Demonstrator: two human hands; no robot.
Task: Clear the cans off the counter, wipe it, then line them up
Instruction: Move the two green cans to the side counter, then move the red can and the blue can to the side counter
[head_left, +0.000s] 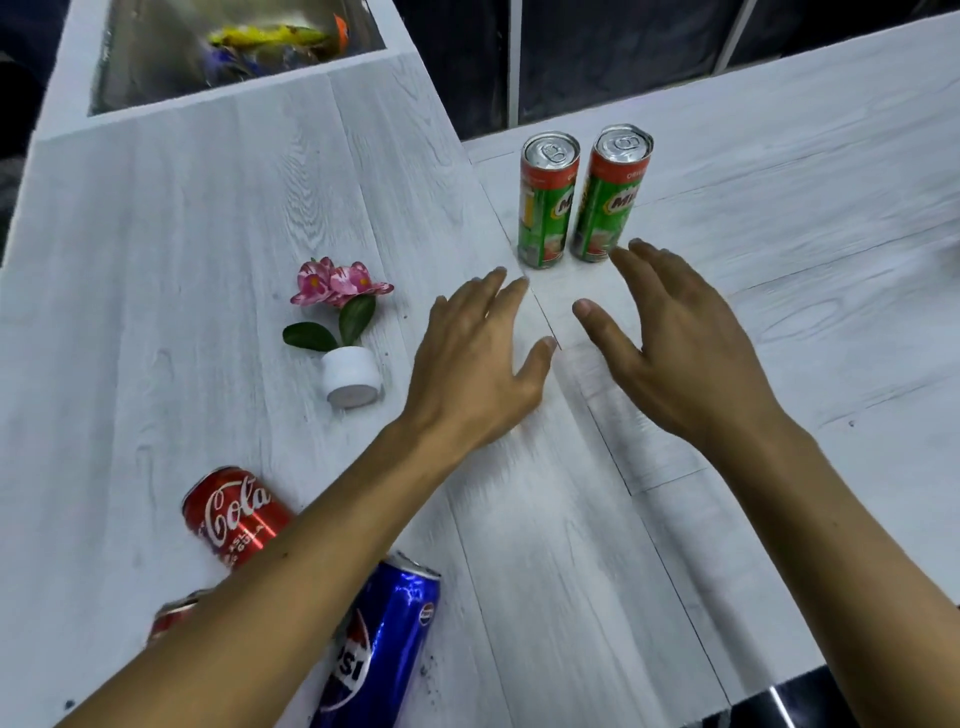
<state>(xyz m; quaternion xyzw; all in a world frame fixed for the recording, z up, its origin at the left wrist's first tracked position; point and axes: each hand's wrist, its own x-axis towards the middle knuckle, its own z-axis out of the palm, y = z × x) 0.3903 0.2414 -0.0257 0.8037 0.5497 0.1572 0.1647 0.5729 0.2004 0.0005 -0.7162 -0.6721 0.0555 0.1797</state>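
Reaching toward two green cans

Head view: both hands, left hand (475, 358) and right hand (670, 338), hover with released grip above the white wood-grain table (182, 234). Two upright green Milo cans (582, 197) stand just beyond the fingertips. A red Coca-Cola can (234, 514) and blue Pepsi can (384, 634) sit near the left forearm.

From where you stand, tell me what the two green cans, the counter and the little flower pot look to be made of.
The two green cans look like thin metal, likely aluminium: bare silvery tops with pull tabs, glossy printed sides. The counter looks like matte laminate or painted board with a pale grey wood-grain print; real wood can't be ruled out. The little flower pot seems to be matte white plastic or ceramic, unclear which.
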